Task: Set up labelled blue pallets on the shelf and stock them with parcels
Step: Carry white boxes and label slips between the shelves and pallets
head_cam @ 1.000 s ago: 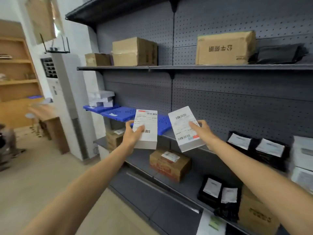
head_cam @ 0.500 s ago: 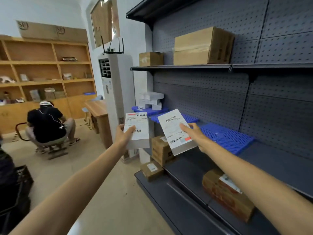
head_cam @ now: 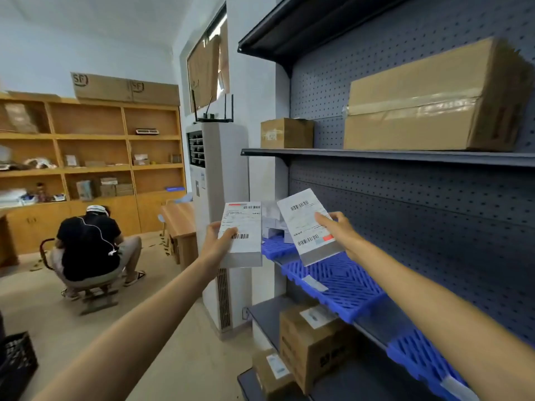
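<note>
Grey pegboard backs a dark metal shelf unit (head_cam: 405, 154) on the right side of a storeroom with a beige floor and pale walls. Its upper shelf carries a large taped cardboard box (head_cam: 428, 102) and a smaller cardboard box (head_cam: 285, 133) at the end. On the middle shelf lie blue slatted pallets: one (head_cam: 338, 280) with a white label strip on it just under the right hand, another (head_cam: 276, 246) farther along carrying white parcels (head_cam: 273, 219), and a third (head_cam: 419, 360) nearer the camera. Below stand two brown cartons (head_cam: 312, 340) with white shipping labels. A white floor-standing air conditioner (head_cam: 220, 198) with a black router (head_cam: 214, 111) on top sits at the shelf's end. Across the room, wooden shelving (head_cam: 92, 151) holds small items, with flat cartons marked "SF" (head_cam: 124, 89) on top. A person in a black shirt (head_cam: 89, 244) crouches with their back turned. A black crate (head_cam: 17, 363) sits at lower left.

Each hand is closed around a white parcel bearing a barcoded shipping label; the print is too small to read. The left hand (head_cam: 215, 244) grips the left parcel (head_cam: 242, 233) upright, off the shelf's end in front of the air conditioner. The right hand (head_cam: 337, 231) grips the right parcel (head_cam: 311, 227), tilted, above the labelled pallet. The hands are apart, the parcels side by side.
</note>
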`<state>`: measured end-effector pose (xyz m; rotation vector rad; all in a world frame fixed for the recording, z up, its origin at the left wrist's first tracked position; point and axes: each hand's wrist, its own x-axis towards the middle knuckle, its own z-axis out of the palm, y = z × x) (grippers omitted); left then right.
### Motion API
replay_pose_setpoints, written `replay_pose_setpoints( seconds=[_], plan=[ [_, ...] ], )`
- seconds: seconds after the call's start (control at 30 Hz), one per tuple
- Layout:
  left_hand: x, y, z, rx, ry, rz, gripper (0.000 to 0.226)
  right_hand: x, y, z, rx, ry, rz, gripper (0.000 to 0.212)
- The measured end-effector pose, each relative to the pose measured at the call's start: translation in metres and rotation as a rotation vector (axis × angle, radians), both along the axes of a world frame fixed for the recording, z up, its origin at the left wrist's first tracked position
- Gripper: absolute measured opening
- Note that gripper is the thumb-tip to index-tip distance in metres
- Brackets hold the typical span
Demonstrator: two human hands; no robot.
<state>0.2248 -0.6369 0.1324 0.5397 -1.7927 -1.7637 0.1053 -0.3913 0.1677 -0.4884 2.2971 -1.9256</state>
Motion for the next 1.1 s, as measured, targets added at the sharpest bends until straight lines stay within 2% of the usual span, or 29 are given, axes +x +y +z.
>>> replay_pose_setpoints(
  seconds=[0.23,0.4,0.77,0.9,1.1],
  plan=[
    [-0.117,-0.074,0.000,-0.064,-0.039,0.039,0.025,-0.097,-0.083,-0.016,-0.037,-0.039,-0.017,0.043],
    [-0.205,-0.131,-0.006,-0.085,-0.058,-0.022,0.024,-0.167,-0.128,-0.021,-0.045,-0.059,-0.096,0.049],
    [-0.398,-0.214,0.009,0.090,-0.018,-0.285,0.020,-0.310,-0.212,0.003,-0.053,-0.061,-0.302,0.057],
    [-0.449,-0.217,-0.001,0.157,-0.036,-0.283,0.016,-0.352,-0.230,-0.006,-0.020,-0.075,-0.344,0.054],
    [-0.541,-0.239,-0.016,0.099,-0.165,-0.341,0.034,-0.426,-0.249,-0.019,0.022,-0.139,-0.293,0.067]
  ],
)
